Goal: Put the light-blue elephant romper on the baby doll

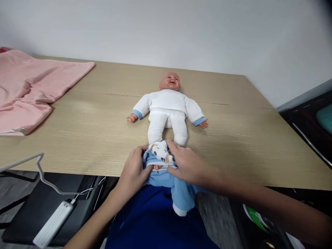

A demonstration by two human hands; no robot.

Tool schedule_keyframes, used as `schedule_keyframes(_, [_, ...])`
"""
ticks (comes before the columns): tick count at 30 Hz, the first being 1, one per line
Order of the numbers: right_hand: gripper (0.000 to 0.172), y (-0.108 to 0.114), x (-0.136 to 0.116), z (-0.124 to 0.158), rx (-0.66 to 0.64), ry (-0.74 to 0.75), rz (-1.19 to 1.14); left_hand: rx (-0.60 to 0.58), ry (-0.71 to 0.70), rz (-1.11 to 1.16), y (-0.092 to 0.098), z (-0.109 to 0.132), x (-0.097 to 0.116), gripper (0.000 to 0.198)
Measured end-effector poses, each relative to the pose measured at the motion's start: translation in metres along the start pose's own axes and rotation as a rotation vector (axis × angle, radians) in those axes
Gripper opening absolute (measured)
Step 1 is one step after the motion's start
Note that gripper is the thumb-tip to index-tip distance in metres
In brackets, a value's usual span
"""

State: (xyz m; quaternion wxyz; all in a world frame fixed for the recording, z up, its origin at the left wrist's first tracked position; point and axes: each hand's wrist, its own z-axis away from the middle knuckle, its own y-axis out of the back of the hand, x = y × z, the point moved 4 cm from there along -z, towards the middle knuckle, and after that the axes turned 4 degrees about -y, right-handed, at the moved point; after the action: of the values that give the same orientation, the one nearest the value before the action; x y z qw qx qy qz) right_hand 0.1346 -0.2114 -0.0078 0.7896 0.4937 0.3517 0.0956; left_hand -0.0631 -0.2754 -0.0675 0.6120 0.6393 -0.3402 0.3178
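Observation:
A baby doll [168,107] in a white top and white trousers lies face up on the wooden table [90,131], its head toward the wall. At its feet, both my hands grip a small light-blue garment [166,180] with a white patterned patch. My left hand [134,169] pinches the garment's left side near the table's front edge. My right hand [188,162] holds the right side, fingers closed over the cloth beside the doll's feet. One blue leg of the garment hangs down over my dark blue lap.
A pink cloth [31,86] lies crumpled at the table's far left. A white power strip [53,223] with a cable sits below the table's front edge on the left. Dark equipment [311,121] stands to the right of the table.

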Motion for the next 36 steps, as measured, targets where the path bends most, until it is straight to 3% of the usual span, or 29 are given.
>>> schedule_keyframes(6, [0.064, -0.004, 0.015, -0.01, 0.11, 0.051, -0.194, 0.118, -0.006, 0.316, 0.001, -0.005, -0.01, 0.054])
schedule_keyframes(9, [0.072, -0.005, 0.016, -0.011, 0.143, 0.048, -0.238, 0.09, -0.053, 0.344, 0.002, -0.007, -0.008, 0.06])
schedule_keyframes(15, [0.052, -0.003, 0.014, -0.008, 0.198, 0.053, -0.221, 0.003, -0.162, 0.259, 0.008, -0.012, -0.007, 0.05])
schedule_keyframes(20, [0.046, -0.005, 0.021, -0.009, 0.238, 0.119, -0.476, -0.026, -0.313, 0.197, 0.021, -0.019, -0.007, 0.043])
schedule_keyframes(24, [0.035, -0.004, 0.027, -0.012, 0.25, 0.164, -0.552, -0.077, -0.317, 0.175, 0.032, -0.027, -0.009, 0.037])
schedule_keyframes(28, [0.02, 0.013, 0.028, -0.017, 0.274, 0.207, -0.483, -0.154, -0.328, 0.139, 0.038, -0.04, -0.006, 0.021])
schedule_keyframes(32, [0.026, 0.037, 0.037, -0.031, 0.21, 0.272, -0.52, -0.255, -0.346, 0.204, 0.041, -0.058, 0.003, 0.012])
schedule_keyframes(36, [0.033, 0.049, 0.052, -0.055, -0.101, 0.365, -0.652, -0.347, -0.331, 0.297, 0.045, -0.078, 0.004, 0.021])
